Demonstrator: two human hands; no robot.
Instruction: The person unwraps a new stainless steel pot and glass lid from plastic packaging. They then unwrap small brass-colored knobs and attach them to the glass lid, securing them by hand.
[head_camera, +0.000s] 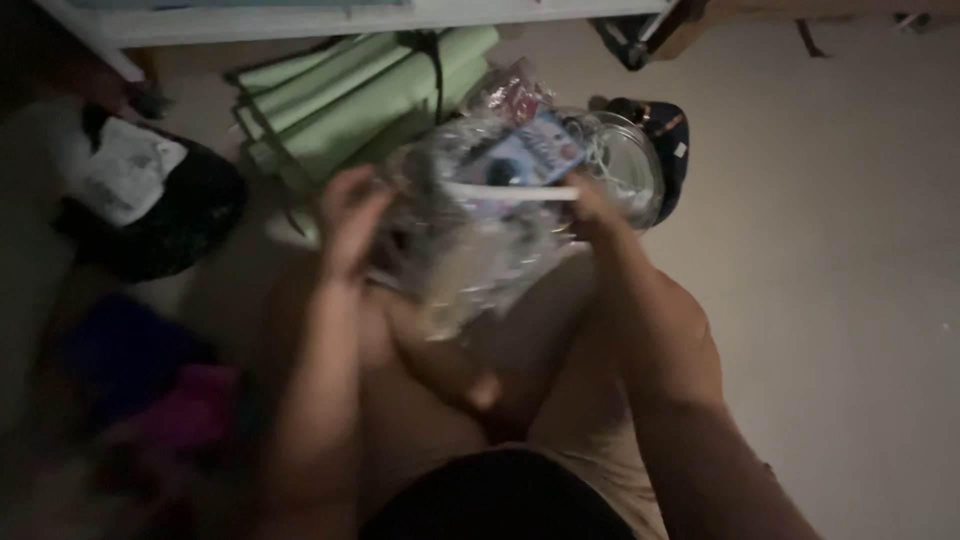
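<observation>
I hold a clear, crinkled plastic bag (470, 240) in front of me over my lap, in dim and blurred light. My left hand (350, 215) grips its left edge, fingers curled. My right hand (590, 205) grips the right edge near a white strip along the bag's top. Inside the bag sits a small blue and pink printed packet (535, 150); the other contents are too blurred to tell.
Several rolled green mats (350, 95) lie on the pale floor ahead. A clear round container (630, 165) stands behind the bag by a dark pouch (665, 130). A black bag with white cloth (150, 200) sits left, purple and pink fabric (150, 390) below it.
</observation>
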